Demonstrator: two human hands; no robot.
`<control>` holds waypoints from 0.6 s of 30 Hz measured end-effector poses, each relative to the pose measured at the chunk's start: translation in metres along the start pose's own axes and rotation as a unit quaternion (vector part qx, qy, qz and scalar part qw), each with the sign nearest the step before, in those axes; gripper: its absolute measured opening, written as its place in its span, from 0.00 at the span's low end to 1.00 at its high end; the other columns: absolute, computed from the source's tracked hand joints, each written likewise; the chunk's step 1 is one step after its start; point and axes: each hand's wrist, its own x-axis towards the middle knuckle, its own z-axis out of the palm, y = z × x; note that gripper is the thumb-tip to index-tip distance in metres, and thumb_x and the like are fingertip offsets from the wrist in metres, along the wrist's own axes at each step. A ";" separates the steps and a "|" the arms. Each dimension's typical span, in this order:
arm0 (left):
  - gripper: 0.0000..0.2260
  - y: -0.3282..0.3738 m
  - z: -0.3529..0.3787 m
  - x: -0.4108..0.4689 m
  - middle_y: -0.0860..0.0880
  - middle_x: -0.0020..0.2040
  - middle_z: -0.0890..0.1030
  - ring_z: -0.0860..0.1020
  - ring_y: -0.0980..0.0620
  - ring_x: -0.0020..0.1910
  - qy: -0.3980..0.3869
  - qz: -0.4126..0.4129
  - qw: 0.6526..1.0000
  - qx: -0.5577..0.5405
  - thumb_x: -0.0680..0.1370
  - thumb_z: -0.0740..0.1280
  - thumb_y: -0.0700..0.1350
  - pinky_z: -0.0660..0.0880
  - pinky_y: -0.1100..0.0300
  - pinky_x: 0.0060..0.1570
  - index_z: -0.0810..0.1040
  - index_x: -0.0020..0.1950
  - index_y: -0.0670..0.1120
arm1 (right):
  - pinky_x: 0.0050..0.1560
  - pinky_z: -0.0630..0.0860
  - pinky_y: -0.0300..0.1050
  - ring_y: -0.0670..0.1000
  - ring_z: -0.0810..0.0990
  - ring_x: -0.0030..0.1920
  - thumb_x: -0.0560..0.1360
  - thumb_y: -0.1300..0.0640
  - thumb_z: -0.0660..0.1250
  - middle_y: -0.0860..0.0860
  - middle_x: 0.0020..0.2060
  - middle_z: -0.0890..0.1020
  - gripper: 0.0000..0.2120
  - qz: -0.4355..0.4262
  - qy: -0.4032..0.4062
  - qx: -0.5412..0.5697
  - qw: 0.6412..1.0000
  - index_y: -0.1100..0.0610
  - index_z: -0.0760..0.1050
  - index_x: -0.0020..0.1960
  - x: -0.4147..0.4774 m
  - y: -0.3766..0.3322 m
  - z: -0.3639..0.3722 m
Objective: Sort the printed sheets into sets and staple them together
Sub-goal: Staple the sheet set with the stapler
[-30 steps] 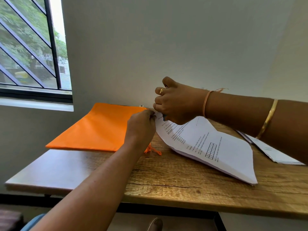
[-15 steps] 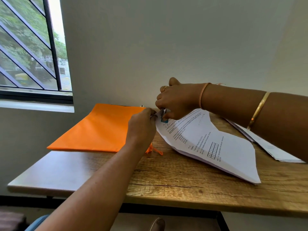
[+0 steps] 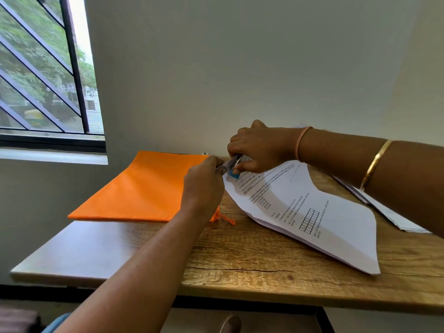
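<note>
Left of centre: orange folder (image 3: 144, 188) lies flat | centre: left hand (image 3: 204, 186) pinches the top corner of the printed sheets (image 3: 324, 219) | right hand (image 3: 259, 150) grips the stapler (image 3: 235, 164), hidden a second ago, now exposed on that corner | judgement: staple being driven.

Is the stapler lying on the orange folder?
No, the right hand holds the stapler at the corner of the sheets that the left hand pinches, beside the folder.
</note>
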 end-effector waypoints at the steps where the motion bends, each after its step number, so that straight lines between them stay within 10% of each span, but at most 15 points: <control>1: 0.07 0.000 0.000 0.000 0.45 0.47 0.81 0.73 0.52 0.39 0.000 0.001 1.000 -0.001 0.79 0.62 0.39 0.62 0.70 0.30 0.79 0.53 0.41 | 0.57 0.62 0.49 0.47 0.67 0.48 0.78 0.41 0.56 0.49 0.48 0.73 0.17 0.001 0.002 0.005 1.000 0.54 0.71 0.54 -0.001 0.000 0.001; 18: 0.07 0.000 0.000 0.000 0.53 0.40 0.74 0.70 0.61 0.33 0.008 0.014 1.000 -0.020 0.79 0.62 0.39 0.67 0.76 0.31 0.79 0.51 0.41 | 0.58 0.62 0.49 0.46 0.62 0.48 0.80 0.42 0.51 0.47 0.47 0.67 0.18 0.001 0.026 -0.061 0.998 0.54 0.69 0.56 -0.001 -0.001 0.011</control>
